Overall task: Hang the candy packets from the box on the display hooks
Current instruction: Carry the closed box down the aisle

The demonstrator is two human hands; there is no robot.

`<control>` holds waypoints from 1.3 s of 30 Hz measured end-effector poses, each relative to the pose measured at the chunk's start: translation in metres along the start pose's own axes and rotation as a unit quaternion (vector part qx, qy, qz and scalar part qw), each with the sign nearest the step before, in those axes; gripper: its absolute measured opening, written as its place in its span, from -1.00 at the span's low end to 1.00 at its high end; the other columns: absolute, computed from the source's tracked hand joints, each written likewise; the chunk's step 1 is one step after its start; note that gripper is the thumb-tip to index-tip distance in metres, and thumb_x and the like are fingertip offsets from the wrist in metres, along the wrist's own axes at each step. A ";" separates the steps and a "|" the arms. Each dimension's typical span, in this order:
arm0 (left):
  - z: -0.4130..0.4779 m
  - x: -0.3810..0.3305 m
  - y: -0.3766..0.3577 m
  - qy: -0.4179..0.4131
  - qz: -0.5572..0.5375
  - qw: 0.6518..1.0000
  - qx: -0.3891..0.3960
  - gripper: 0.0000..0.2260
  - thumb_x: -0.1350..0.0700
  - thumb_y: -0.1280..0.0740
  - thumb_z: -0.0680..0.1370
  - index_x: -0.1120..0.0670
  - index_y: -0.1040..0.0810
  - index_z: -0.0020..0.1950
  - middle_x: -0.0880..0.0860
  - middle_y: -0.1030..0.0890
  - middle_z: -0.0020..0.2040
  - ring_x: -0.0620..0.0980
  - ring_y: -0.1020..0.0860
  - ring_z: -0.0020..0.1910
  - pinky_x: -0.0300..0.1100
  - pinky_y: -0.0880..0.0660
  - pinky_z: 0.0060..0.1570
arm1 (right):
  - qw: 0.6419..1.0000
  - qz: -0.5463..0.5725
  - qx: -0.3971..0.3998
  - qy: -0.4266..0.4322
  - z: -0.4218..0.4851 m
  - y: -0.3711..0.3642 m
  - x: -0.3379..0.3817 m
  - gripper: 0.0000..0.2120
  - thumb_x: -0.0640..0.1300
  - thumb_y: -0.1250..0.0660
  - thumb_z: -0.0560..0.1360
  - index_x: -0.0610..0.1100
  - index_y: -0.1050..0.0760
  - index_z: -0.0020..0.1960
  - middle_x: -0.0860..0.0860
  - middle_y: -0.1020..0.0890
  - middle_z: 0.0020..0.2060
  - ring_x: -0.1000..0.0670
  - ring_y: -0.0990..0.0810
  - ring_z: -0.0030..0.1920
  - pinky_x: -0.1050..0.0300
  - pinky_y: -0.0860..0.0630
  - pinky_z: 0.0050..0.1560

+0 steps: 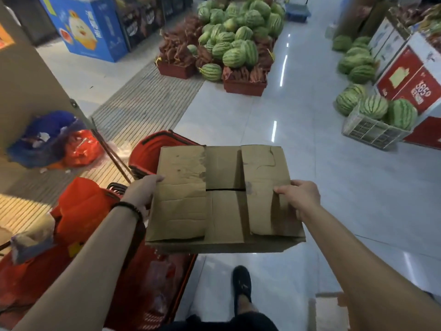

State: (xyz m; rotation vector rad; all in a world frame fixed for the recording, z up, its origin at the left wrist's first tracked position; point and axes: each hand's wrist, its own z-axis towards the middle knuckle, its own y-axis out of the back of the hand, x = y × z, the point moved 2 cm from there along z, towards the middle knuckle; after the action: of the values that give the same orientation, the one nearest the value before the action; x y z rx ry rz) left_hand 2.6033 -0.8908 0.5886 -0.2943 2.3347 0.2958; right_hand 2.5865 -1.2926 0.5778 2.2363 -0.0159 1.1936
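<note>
Between left hand (143,192) and right hand (301,195), closed cardboard box (224,211), contents hidden.

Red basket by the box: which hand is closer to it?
Left. The left hand holds the left edge of the cardboard box, just beside the red basket. The right hand grips the opposite edge, across the box from it.

Watermelon pile (235,37) top centre, red crates (244,86) along its front edge; more watermelons in a white crate (372,133) at right, beside red-and-white cartons (405,75). Blue printed carton (93,27) top left, ribbed floor mat (143,101) below it. Stacked red shopping baskets (152,149) lower left; red bag (82,146) touching blue bag (43,137) at left.
</note>
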 end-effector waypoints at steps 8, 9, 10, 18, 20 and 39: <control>0.052 -0.053 -0.015 0.024 -0.101 0.992 -0.076 -0.56 -0.06 -0.38 0.61 0.13 -0.55 0.42 -0.02 -0.44 -0.34 0.18 -0.52 -0.21 -0.07 -0.54 -0.03 | 0.990 -0.053 0.106 0.077 0.135 -0.072 0.117 -0.52 -0.01 -0.65 0.35 -0.09 -0.69 0.24 0.03 -0.75 0.04 -0.05 -0.68 0.02 -0.08 -0.66 0.16; 0.053 -0.056 -0.014 0.026 -0.112 0.989 -0.091 -0.72 -0.04 -0.36 0.63 0.07 -0.57 0.27 -0.02 -0.45 -0.35 0.06 -0.43 -0.32 -0.12 -0.45 -0.23 | 0.987 -0.065 0.119 0.090 0.145 -0.084 0.134 -0.52 -0.02 -0.66 0.35 -0.10 -0.70 0.24 0.04 -0.74 0.02 -0.05 -0.68 0.00 -0.04 -0.65 0.14; 0.056 -0.058 -0.011 0.029 -0.125 0.986 -0.107 -0.77 -0.03 -0.35 0.64 0.06 -0.55 0.21 -0.02 -0.47 -0.31 0.00 -0.40 -0.33 -0.10 -0.38 -0.28 | 0.983 -0.074 0.131 0.104 0.153 -0.097 0.150 -0.53 -0.04 -0.66 0.37 -0.10 -0.70 0.24 0.03 -0.73 0.01 -0.05 -0.67 0.00 0.00 -0.63 0.11; 0.103 -0.058 0.025 0.051 -0.236 0.956 -0.164 -0.65 0.02 -0.40 0.60 0.14 -0.55 0.33 0.12 -0.65 0.22 0.09 -0.58 0.15 0.01 -0.48 -0.08 | 0.952 -0.138 0.206 0.179 0.187 -0.211 0.235 -0.52 -0.10 -0.61 0.48 -0.17 -0.62 0.36 -0.07 -0.68 0.16 -0.08 -0.57 0.06 0.07 -0.53 0.06; 0.119 -0.057 0.032 0.056 -0.258 0.950 -0.167 -0.66 0.01 -0.40 0.60 0.14 -0.56 0.32 0.12 -0.64 0.22 0.11 -0.55 0.22 0.03 -0.48 0.00 | 0.953 -0.128 0.225 0.159 0.203 -0.237 0.246 -0.51 -0.11 -0.62 0.46 -0.17 -0.63 0.35 -0.02 -0.69 0.13 -0.09 -0.61 0.08 -0.03 -0.62 0.15; 0.268 0.000 -0.001 0.167 -0.101 0.946 -0.258 -0.19 -0.23 -0.58 0.20 -0.02 -0.57 0.43 0.27 -0.54 0.38 0.23 -0.49 0.39 -0.04 -0.45 0.41 | 0.861 -0.360 0.277 0.229 0.312 -0.420 0.240 -0.34 0.06 -0.59 0.48 -0.04 -0.42 0.48 -0.10 -0.55 0.34 -0.16 -0.62 0.24 -0.13 -0.63 0.29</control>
State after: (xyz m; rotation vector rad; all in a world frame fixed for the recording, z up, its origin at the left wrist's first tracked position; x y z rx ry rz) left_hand 2.7802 -0.8124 0.4035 -0.8927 2.4935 0.8108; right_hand 3.0812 -1.0442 0.4206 1.9901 1.3824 1.3339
